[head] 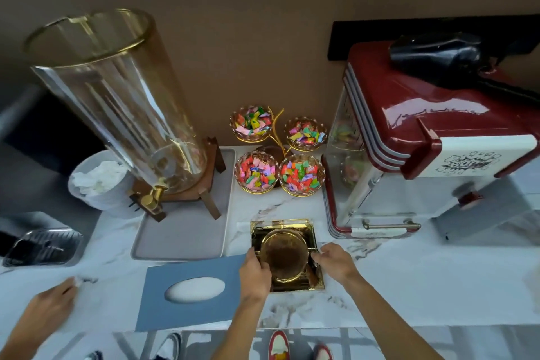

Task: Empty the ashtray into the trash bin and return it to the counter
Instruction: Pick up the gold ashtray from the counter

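A gold square ashtray [285,254] with a round bowl in its middle rests on the white marble counter [394,286], near the front edge. My left hand [254,270] grips its left side, fingers over the bowl's rim. On the ashtray's right edge, my right hand [333,261] holds on with curled fingers. The bowl's inside looks brown and dull; I cannot make out its contents. A white trash bin [87,199] holding crumpled white paper stands lower down, past the counter's left end.
A blue tissue box [163,301] lies just left of the ashtray. Behind are a grey tray [187,237] bearing a tall glass dispenser [117,102], several candy bowls [277,155] and a red popcorn machine [423,140]. Another hand [49,305] rests at the front left.
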Available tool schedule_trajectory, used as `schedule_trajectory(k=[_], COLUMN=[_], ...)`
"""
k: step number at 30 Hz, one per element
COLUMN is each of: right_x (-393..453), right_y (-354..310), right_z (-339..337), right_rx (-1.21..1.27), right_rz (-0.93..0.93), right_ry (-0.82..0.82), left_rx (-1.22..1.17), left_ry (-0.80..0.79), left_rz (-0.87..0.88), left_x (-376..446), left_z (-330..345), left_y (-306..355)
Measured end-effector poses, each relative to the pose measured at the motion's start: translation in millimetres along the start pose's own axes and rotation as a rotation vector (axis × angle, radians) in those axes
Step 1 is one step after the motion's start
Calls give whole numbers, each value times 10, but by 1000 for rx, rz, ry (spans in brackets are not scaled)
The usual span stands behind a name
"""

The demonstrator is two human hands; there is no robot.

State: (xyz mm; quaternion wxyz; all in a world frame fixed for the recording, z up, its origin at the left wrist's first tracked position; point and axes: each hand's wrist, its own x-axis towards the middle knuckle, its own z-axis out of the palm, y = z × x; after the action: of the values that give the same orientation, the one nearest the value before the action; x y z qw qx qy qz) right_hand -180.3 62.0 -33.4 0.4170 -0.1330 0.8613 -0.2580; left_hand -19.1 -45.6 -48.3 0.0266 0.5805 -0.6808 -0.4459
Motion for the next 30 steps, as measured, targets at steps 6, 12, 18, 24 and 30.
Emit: schedule_trajectory(k=[6,12,18,24,30], right_x=[195,327,413,484,516], right_y=[-15,-9,-2,-13,-55], right_z=[45,102,115,101,138], right_rx=[-78,-112,-164,-220,-333], right_rz=[-8,-13,-36,-58,-82], right_ry=[-48,-86,-75,-88,-68], left_rx=[36,107,141,274,409], left_ry=[27,-1,-37,-80,-75], left_rz=[-3,-10,-116,-174,-143], left_x=[80,116,322,498,500], left_z=[6,64,58,34,49], left_y=[2,28,142,212,216])
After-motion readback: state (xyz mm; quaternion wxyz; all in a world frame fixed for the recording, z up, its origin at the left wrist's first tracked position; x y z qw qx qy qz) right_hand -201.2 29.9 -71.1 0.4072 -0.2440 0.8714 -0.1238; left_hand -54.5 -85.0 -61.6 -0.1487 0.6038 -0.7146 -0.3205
